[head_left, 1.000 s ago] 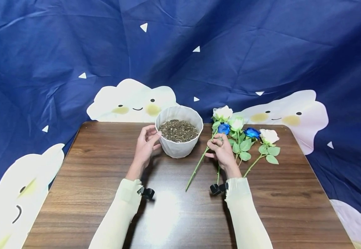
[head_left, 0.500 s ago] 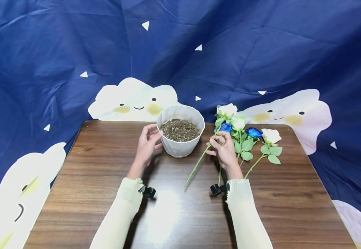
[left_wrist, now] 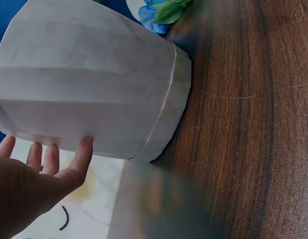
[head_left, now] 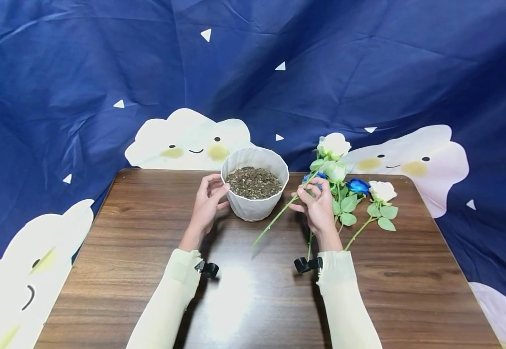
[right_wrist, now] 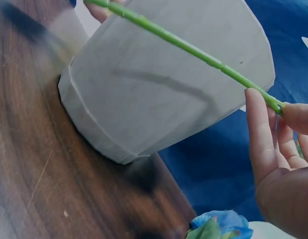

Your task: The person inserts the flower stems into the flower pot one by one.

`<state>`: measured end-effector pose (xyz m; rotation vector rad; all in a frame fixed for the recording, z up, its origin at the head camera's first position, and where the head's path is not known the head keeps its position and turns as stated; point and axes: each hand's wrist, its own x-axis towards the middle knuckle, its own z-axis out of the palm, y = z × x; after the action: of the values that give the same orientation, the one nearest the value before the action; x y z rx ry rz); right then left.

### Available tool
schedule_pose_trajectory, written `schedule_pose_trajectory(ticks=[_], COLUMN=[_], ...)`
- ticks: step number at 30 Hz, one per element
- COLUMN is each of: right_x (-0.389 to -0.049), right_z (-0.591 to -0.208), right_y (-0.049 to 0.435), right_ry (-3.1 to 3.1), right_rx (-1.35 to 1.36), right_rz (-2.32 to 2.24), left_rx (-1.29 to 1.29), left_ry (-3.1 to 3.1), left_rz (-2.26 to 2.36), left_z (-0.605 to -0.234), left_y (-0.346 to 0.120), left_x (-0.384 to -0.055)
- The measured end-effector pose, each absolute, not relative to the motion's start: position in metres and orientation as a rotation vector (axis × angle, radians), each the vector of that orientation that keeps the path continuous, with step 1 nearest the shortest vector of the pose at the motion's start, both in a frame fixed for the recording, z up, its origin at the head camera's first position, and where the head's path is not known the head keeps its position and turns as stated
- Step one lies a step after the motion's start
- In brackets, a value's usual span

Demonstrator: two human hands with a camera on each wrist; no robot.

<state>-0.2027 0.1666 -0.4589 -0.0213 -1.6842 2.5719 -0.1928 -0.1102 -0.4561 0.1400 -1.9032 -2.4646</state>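
Note:
A white faceted flowerpot (head_left: 254, 209) filled with dark soil (head_left: 253, 183) stands on the table. My left hand (head_left: 205, 203) rests its fingertips against the pot's left side near the rim; in the left wrist view its fingers (left_wrist: 80, 157) lie lightly along the wall. Between thumb and fingers, my right hand (head_left: 320, 208) pinches the green stem of a white rose (head_left: 334, 144). The rose is tilted, bloom up and to the right, its bare stem end low in front of the pot. In the right wrist view the stem (right_wrist: 174, 41) crosses before the pot.
Several more roses lie right of the pot: a blue one (head_left: 358, 186), a white one (head_left: 382, 191), a pale green-white one (head_left: 334, 170) and another blue one partly behind my right hand. The brown wooden table (head_left: 148, 218) backs onto a blue curtain (head_left: 253, 97) with cloud faces.
My right hand has shifted slightly right, lifting the white rose; its bloom is higher and further right, its stem end raised. The left hand stays at the pot. The view drifts slightly.

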Motion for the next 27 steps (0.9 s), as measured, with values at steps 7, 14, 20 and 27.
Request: schedule_pose_trajectory(ticks=[7,14,20,27], right_x=[-0.203,-0.202,-0.205,-0.209], right_z=[-0.443,-0.423,-0.409,-0.389], right_y=[0.165,0.161,0.159,0.16], right_ry=[-1.607,-1.545,-1.464,-1.316], right_rx=[-0.006,0.053,0.086,0.125], right_rz=[2.557,2.538,2.541,2.538], left_rx=[0.141,0.154,0.153,0.153], left_ry=[-1.914,-1.916,-1.924,-1.934], left_rz=[-2.465,-2.468,-2.464,-2.483], left_z=[-0.456,-0.459,-0.457,-0.456], left_y=[-0.11,-0.111,-0.112,-0.113], left_x=[-0.194,-0.196,-0.195,-0.197])
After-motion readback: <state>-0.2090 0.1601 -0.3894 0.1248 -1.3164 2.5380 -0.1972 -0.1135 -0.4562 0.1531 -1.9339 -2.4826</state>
